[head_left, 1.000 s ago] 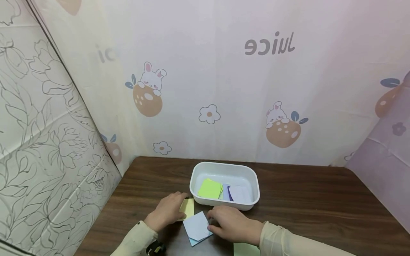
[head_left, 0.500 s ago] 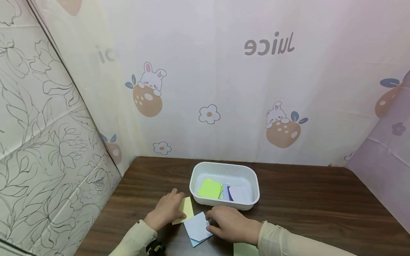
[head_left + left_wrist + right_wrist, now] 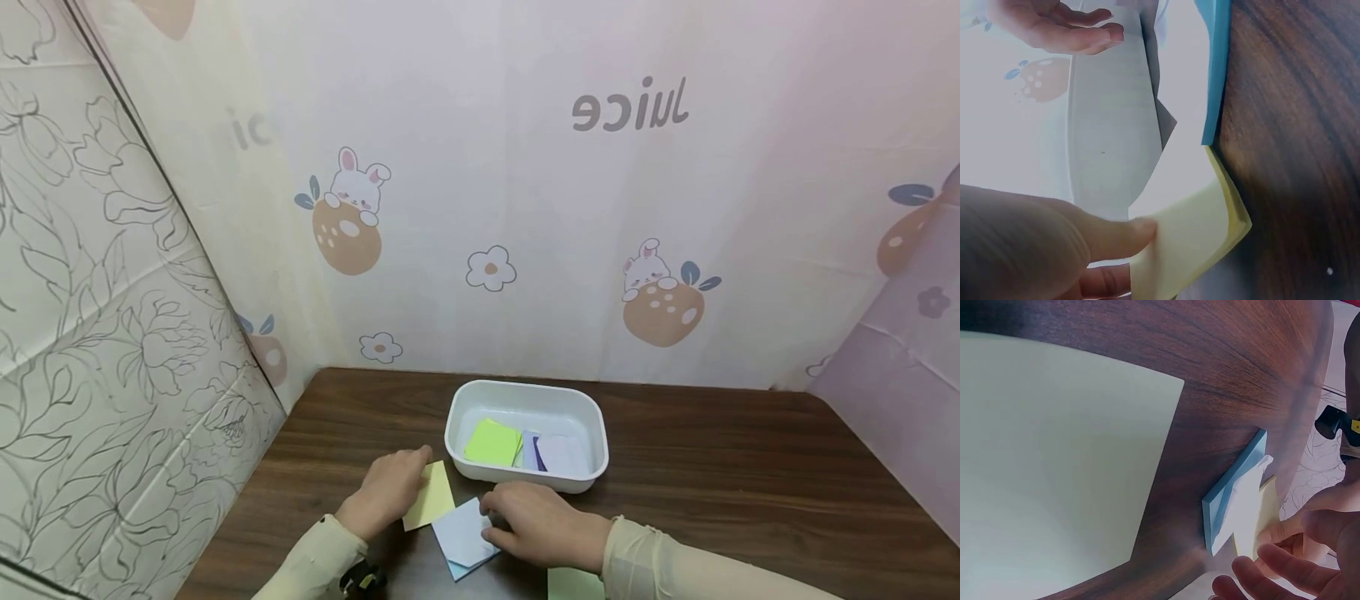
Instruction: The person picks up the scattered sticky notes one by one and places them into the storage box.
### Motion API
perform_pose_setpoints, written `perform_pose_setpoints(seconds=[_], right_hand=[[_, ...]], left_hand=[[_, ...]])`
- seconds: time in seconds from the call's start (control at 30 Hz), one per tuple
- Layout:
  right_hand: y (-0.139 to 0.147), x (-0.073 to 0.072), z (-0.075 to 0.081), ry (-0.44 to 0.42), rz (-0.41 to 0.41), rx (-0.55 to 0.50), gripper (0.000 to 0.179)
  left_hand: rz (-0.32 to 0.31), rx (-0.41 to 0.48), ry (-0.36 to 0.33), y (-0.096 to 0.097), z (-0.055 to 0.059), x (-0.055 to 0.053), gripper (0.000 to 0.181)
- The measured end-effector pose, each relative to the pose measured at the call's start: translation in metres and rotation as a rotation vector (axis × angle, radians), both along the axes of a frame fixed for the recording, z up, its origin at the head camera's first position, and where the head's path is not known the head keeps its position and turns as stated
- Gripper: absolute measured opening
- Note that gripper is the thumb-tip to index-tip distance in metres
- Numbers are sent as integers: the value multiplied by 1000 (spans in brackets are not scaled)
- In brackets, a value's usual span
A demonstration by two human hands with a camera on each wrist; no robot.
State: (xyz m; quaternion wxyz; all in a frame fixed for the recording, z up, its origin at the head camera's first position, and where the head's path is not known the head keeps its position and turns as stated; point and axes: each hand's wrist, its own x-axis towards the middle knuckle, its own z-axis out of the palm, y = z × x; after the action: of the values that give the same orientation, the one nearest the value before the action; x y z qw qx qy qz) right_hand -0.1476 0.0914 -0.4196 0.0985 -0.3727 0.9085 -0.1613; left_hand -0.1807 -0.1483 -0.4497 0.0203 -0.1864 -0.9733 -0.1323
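My left hand [image 3: 388, 492] pinches a pad of yellow sticky notes [image 3: 431, 498], with the thumb on top and fingers beneath, as the left wrist view shows. Right beside it lies a blue sticky-note pad [image 3: 465, 533] with a whitish top sheet; the yellow pad's corner meets its edge. Over the right side of the blue pad is my right hand [image 3: 540, 525], its fingers loosely curled and holding nothing. In the right wrist view, the blue pad [image 3: 1235, 481] stands out against the dark wood, and the yellow pad [image 3: 1264, 515] is partly behind the fingers.
A white plastic tray [image 3: 525, 390] stands behind the hands, holding lime-green notes [image 3: 491, 442] and pale purple and white ones [image 3: 561, 454]. A pale green sheet [image 3: 573, 585] lies under the right wrist. Printed curtains border the wooden table [image 3: 712, 467].
The yellow pad has turned and slid slightly left and toward me with my left hand, uncovering more of it. The right hand and the blue pad have hardly moved.
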Motion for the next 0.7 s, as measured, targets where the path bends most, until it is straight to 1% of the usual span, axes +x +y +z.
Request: perform_pose_setpoints(seconds=[0.1, 0.23, 0.5, 0.7], right_hand=[[-1, 0, 1, 9, 9, -2, 24], [-2, -1, 2, 39, 15, 1, 24], [-5, -2, 2, 66, 27, 9, 25], [-6, -3, 1, 67, 34, 7, 25]], left_hand=[[1, 12, 34, -1, 1, 0, 10], [12, 21, 57, -3, 6, 0, 10], [51, 20, 62, -6, 15, 1, 9], [50, 19, 85, -7, 22, 3, 9]])
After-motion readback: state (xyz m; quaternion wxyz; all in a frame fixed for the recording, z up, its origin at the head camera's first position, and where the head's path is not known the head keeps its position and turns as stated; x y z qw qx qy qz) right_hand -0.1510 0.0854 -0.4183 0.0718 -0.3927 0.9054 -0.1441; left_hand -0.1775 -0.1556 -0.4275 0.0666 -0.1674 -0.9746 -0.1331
